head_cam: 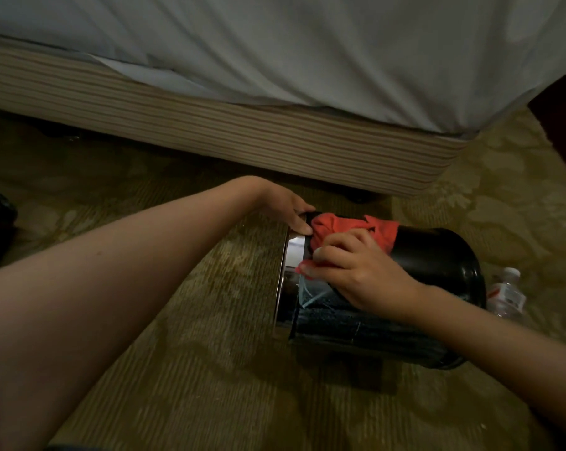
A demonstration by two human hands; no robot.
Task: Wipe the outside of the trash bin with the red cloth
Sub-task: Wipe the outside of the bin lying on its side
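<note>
Your right hand (359,271) pinches the red cloth (327,226) on the trash bin (437,255); your left hand (284,205) grips its rim. I think most sides need wiping

The trash bin (437,255) lies on its side on the carpet (210,353), bed (275,141) behind it, bottle (507,292) at its right, cloth (330,224) on top
</note>
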